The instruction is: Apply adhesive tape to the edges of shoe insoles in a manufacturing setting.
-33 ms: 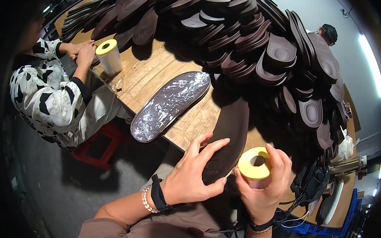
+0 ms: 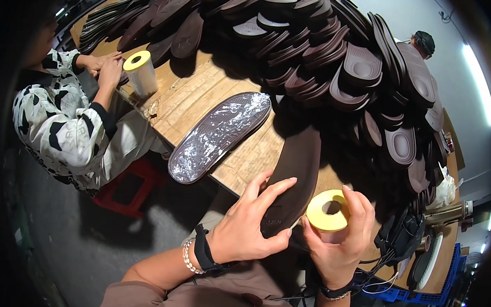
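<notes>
Steps from where I stand, the right hand clasps a yellow-ended roll in its fingers, the left spread loosely over a dark insole at the counter, nothing visibly changed from an instant earlier, headway seemingly paused.

On the tabletop, the first insole lies left of the second insole, one roll stands further left, and the insole pile is situated behind them.

The table bears a wrapped insole at mid-frame, a dark insole right of centre, a roll upper left and heaped insoles upper right.
</notes>
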`<state>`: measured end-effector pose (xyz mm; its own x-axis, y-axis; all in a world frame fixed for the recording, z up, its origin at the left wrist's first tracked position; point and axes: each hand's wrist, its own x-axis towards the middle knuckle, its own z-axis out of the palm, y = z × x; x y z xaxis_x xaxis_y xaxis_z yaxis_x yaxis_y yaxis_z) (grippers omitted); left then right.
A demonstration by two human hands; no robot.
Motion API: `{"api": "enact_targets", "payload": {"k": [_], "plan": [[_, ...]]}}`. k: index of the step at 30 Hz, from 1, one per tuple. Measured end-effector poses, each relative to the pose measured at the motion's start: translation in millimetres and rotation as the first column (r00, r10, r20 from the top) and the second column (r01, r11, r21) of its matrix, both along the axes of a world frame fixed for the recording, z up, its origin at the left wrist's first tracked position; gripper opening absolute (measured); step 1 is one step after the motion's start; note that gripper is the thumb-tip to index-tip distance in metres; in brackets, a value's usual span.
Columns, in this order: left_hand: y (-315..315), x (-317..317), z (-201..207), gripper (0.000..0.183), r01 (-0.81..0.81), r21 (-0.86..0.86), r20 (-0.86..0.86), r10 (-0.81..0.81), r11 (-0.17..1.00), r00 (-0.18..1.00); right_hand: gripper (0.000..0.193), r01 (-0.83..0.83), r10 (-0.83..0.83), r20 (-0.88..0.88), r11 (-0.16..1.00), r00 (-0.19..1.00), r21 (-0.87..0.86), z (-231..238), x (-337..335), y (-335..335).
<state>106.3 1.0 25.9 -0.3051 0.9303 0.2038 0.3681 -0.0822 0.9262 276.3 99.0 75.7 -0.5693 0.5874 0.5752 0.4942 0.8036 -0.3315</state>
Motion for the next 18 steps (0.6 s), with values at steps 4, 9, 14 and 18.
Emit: {"api": "enact_targets", "payload": {"k": [4, 9, 14, 18], "plan": [[0.7, -3.1, -4.1, 0.080, 0.079, -0.040, 0.019, -0.079, 0.996, 0.997, 0.082, -0.024, 0.023, 0.013, 0.998, 1.000, 0.066, -2.3, 2.8, 1.5], [0.9, -3.5, -1.3, 0.081, 0.074, -0.022, 0.001, -0.074, 0.997, 0.997, 0.082, 0.013, -0.008, -0.049, 0.995, 0.999, 0.103, 0.1, 6.4, -4.5], [0.4, -2.7, -4.2, 0.081, 0.066, -0.024, -0.015, -0.066, 0.998, 0.998, 0.081, 0.027, -0.026, -0.012, 0.996, 1.000, 0.082, -2.8, 6.4, -3.0], [0.2, -1.4, -3.4, 0.081, 0.061, -0.013, -0.023, -0.061, 0.998, 0.998, 0.078, 0.036, -0.036, 0.002, 0.997, 0.999, 0.069, -1.9, 5.7, -3.6]]}}
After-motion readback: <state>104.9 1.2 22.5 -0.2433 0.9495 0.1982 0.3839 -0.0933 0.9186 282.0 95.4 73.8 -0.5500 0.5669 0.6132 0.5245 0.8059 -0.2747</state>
